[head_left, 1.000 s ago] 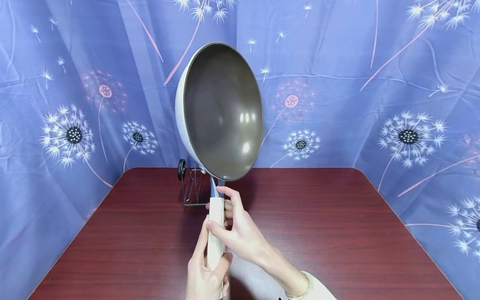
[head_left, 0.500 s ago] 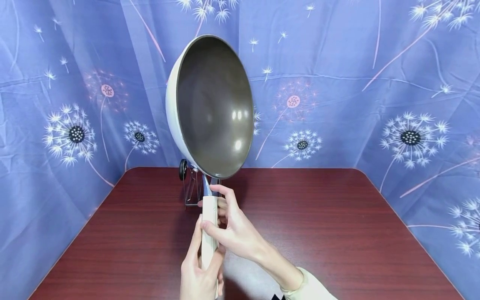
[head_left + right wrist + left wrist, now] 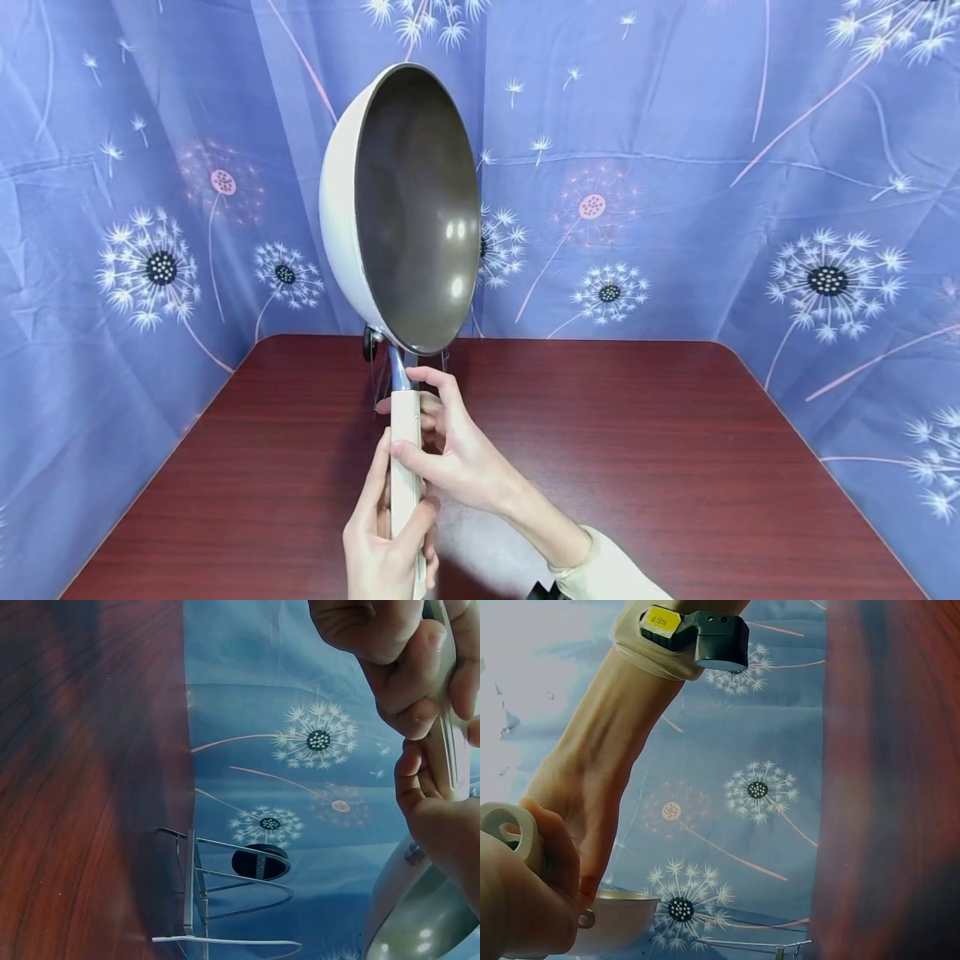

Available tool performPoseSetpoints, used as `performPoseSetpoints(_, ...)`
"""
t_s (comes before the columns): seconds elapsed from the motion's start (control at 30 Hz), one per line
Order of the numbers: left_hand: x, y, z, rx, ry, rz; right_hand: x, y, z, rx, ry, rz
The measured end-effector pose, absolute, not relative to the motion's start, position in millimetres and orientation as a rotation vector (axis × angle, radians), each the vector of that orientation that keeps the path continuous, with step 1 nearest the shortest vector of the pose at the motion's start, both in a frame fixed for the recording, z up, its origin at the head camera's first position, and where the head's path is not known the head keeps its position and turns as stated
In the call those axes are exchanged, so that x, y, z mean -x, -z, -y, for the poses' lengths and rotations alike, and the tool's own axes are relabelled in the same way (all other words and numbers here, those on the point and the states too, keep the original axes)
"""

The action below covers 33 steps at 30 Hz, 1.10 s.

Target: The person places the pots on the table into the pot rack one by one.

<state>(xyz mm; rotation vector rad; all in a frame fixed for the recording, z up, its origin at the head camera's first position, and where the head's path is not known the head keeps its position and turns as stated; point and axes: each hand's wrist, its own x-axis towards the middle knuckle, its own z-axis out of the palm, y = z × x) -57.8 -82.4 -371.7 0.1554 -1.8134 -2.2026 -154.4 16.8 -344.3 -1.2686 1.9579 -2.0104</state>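
A deep frying pan (image 3: 412, 208) with a white outside and dark grey inside stands upright in the air, its bowl facing right and toward me. Its cream handle (image 3: 405, 417) points down, joined by a short metal neck. My left hand (image 3: 382, 542) grips the lower part of the handle, thumb across the front. Higher up, my right hand (image 3: 468, 467) holds it between thumb and curled fingers, its index finger reaching the metal neck. In the left wrist view the handle's looped end (image 3: 525, 825) sticks out above the left hand.
A metal wire rack (image 3: 191, 900) with a black round piece (image 3: 259, 862) stands on the dark red table (image 3: 637, 458) behind the pan, mostly hidden in the head view. A blue dandelion-print curtain (image 3: 675, 208) surrounds the table's back and sides.
Both hands have shifted the pan left and slightly up. The pan has turned, showing more of its white outside and a narrower view of its inside. It now hides more of the rack.
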Motion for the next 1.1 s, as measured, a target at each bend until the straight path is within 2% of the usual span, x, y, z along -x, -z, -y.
performPoseSetpoints(0.43,57.3,374.0,86.7,-0.052,2.245,1.715,163.4,348.0,-12.4,1.391,2.02,-1.761)
performPoseSetpoints(1.1,57.2,375.1,85.9,-0.29,2.124,1.823,169.5,354.6,-3.8,1.415,1.96,-1.713)
